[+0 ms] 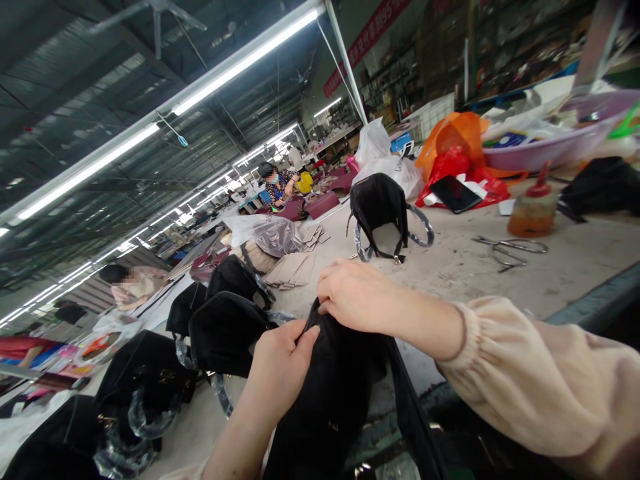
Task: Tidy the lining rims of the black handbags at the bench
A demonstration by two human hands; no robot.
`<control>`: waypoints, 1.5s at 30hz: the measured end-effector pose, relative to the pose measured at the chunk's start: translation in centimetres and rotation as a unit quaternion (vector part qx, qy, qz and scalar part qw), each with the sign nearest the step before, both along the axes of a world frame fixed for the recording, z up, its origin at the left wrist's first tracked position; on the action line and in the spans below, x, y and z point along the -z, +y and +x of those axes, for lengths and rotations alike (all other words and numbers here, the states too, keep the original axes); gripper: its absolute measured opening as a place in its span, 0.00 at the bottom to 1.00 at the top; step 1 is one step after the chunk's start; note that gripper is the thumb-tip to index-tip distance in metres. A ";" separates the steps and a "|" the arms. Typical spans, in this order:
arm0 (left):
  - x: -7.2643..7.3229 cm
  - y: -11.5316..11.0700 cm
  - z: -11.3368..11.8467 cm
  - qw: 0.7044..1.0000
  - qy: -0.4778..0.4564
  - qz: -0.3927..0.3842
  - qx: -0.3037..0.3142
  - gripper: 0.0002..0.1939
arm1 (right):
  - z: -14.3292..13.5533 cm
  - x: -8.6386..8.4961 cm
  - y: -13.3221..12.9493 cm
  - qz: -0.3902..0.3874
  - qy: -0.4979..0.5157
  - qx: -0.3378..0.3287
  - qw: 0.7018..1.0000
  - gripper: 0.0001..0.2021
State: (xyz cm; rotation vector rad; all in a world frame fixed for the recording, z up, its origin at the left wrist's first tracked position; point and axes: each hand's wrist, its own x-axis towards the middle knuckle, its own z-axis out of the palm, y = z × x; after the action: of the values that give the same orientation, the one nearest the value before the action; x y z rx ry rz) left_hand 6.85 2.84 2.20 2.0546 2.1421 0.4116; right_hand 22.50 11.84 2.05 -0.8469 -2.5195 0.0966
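Observation:
A black fabric bag (330, 393) hangs at the near edge of the table, its upper edge between my hands. My left hand (285, 360) pinches that edge from the left, thumb pressed against the fingers. On the far side of the same edge, my right hand (355, 293) is closed with curled fingers on the fabric. A black strap (413, 407) runs down on the right of the bag. Just beyond my hands stands another black bag (379, 200) with plastic-wrapped handles. To the left sit more black bags (227, 330), one close to my left hand.
Scissors (510, 250), a glue bottle (534, 210) and a phone (456, 193) lie at right on the worktable (450, 267). A purple basin (550, 150) stands behind them. Flat beige pieces (290, 270) lie beyond my hands. Co-workers (283, 183) work farther along.

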 end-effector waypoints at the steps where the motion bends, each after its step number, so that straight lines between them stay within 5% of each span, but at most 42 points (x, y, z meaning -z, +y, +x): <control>1: 0.0 0.0 0.1 1.000 0.003 0.002 0.002 0.18 | 0.0 0.0 0.0 0.001 -0.003 0.005 1.000 0.09; 17: -1.0 0.5 0.3 0.993 0.112 -0.042 0.014 0.18 | -0.5 -0.2 -0.1 -0.022 -0.026 0.017 0.999 0.11; 23: -1.3 1.5 0.7 0.986 0.168 0.000 -0.005 0.16 | -0.6 0.2 0.2 -0.010 -0.013 0.012 1.000 0.10; 40: -0.7 2.2 1.4 0.983 0.184 0.011 -0.021 0.17 | -0.8 0.3 0.4 0.002 -0.014 0.061 0.998 0.11; 45: -0.7 2.1 1.6 0.985 0.173 0.004 -0.024 0.16 | 0.2 0.1 0.7 -0.004 -0.023 0.013 1.000 0.09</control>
State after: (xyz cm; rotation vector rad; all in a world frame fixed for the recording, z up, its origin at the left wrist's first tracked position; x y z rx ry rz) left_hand 8.41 4.97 2.87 2.2198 2.3846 0.0700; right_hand 22.74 12.56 1.94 -0.8948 -2.5509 0.0806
